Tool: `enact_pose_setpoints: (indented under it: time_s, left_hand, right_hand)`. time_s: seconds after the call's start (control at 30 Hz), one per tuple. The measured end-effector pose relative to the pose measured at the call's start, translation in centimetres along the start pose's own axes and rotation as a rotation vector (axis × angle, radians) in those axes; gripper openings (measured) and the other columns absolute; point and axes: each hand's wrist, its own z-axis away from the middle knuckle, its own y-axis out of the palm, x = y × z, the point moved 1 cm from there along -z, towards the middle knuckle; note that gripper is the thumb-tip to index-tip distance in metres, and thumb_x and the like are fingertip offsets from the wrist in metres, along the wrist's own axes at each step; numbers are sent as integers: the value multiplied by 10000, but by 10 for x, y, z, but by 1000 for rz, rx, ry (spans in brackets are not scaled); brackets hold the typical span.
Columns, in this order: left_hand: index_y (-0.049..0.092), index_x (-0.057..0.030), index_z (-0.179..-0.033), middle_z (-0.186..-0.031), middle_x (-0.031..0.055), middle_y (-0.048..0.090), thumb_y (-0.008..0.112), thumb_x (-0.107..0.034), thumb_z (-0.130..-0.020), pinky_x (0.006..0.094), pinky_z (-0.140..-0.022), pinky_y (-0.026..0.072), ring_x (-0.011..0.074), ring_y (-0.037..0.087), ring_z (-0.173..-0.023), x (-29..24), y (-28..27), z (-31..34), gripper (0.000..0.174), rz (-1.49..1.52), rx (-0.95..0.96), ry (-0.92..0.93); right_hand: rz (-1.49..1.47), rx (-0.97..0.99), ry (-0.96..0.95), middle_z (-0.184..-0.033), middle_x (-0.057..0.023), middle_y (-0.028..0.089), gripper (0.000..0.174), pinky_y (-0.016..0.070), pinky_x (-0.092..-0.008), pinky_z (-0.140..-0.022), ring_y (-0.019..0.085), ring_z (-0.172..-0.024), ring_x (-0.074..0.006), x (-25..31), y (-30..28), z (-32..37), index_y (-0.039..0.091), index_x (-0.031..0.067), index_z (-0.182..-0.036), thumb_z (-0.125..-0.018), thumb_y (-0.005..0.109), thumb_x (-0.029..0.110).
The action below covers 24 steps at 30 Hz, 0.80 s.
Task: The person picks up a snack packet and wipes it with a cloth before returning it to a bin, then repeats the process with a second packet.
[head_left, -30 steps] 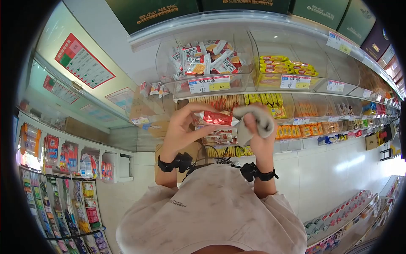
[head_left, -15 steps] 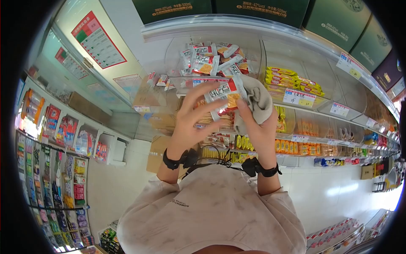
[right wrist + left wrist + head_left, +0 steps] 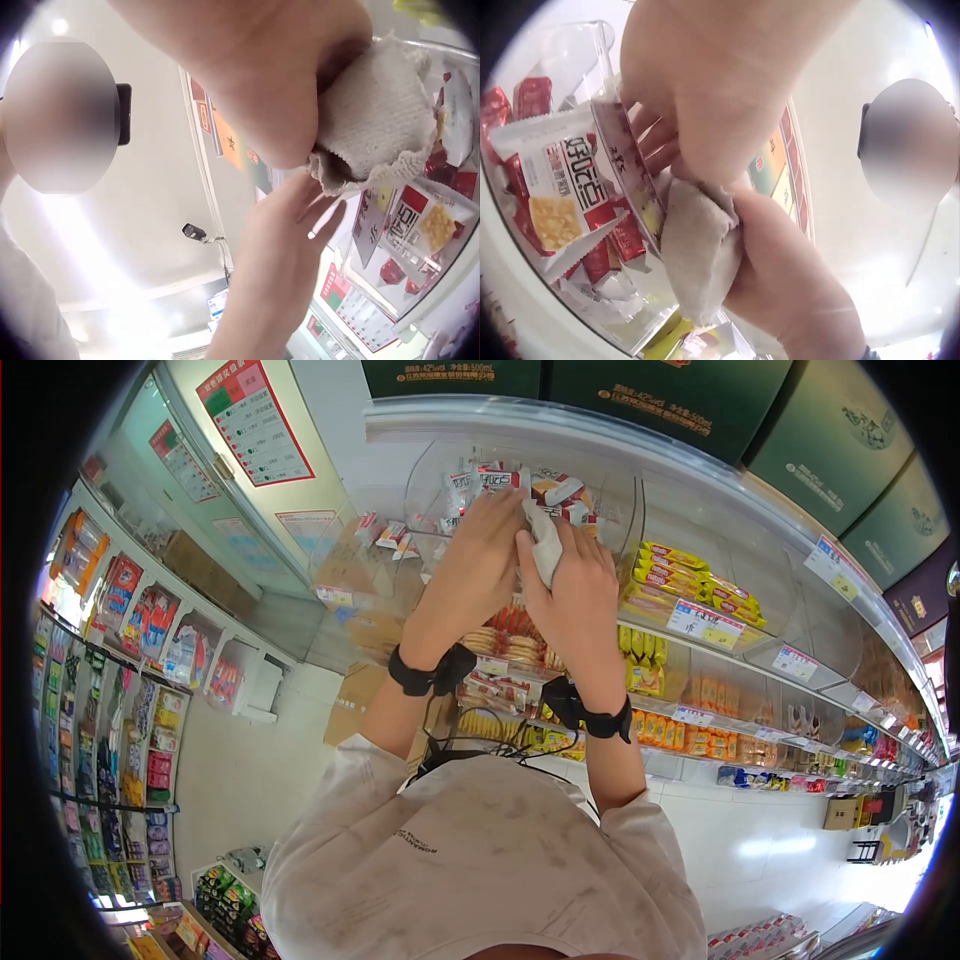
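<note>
My left hand [image 3: 490,548] reaches up to the front of a clear bin [image 3: 604,67] of red-and-white snack packets [image 3: 555,187]. Its fingers [image 3: 322,217] extend beside the price label, with no packet visible in them. Close on its right, my right hand [image 3: 575,595] grips a folded grey knit cloth [image 3: 545,548] at the bin's front. The cloth [image 3: 379,112] bunches out of the right hand's grasp in the right wrist view. Both hands hide part of the bin's front in the head view.
Yellow snack packs [image 3: 690,575] fill the neighbouring bin. Lower shelves hold orange packs [image 3: 670,730] and round biscuits. Large green boxes [image 3: 650,400] line the top shelf. A glass door [image 3: 190,470] stands at left, and a brown cardboard box [image 3: 365,705] sits below.
Both hands have moved up and forward to the bin. The snack packet that was between them no longer shows there. The right hand still has the cloth.
</note>
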Motion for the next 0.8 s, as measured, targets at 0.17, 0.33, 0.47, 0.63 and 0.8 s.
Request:
enact_pose_setpoints:
  time_s: [0.17,0.33,0.47,0.63,0.8]
  left_hand:
    - [684,0,-1096,-1141,156,687,673,-10,-862,402,-873,523,344,659,-972,-39,-70,12,235,427,-123,3]
    - [694,-32,-1036,-1061,185,702,757,-73,-799,381,-677,563,339,687,-824,-84,-92,41,249,872,37,137]
    - [648,-2,-1022,-912,126,613,749,-64,-780,346,-533,491,264,609,-689,-90,-99,51,269,834,-319,268]
    - [637,1,-1023,-872,94,567,752,-55,-742,315,-477,451,216,562,-643,-65,-128,66,308,758,-344,140]
    - [633,-118,-896,-825,61,517,773,-71,-675,299,-425,410,197,514,-609,-40,-149,73,265,729,-388,-1]
  right_hand:
    - [80,142,105,-1001,-193,697,313,487,-487,-875,662,-958,-387,1,-7,1,672,-2,-1085,-927,677,268]
    - [53,48,-27,-1049,-196,714,292,493,-467,-882,673,-971,-373,0,9,0,714,24,-1127,-944,674,248]
    - [49,63,42,-1078,-181,720,301,483,-435,-916,678,-987,-339,-1,13,4,703,13,-1157,-977,653,249]
    - [25,83,145,-1110,-178,716,327,471,-415,-938,667,-1026,-314,-4,19,11,693,-3,-1173,-992,645,265]
    - [3,27,240,-1181,-189,697,391,467,-398,-979,655,-1088,-285,-7,24,17,668,-42,-1205,-1013,630,297]
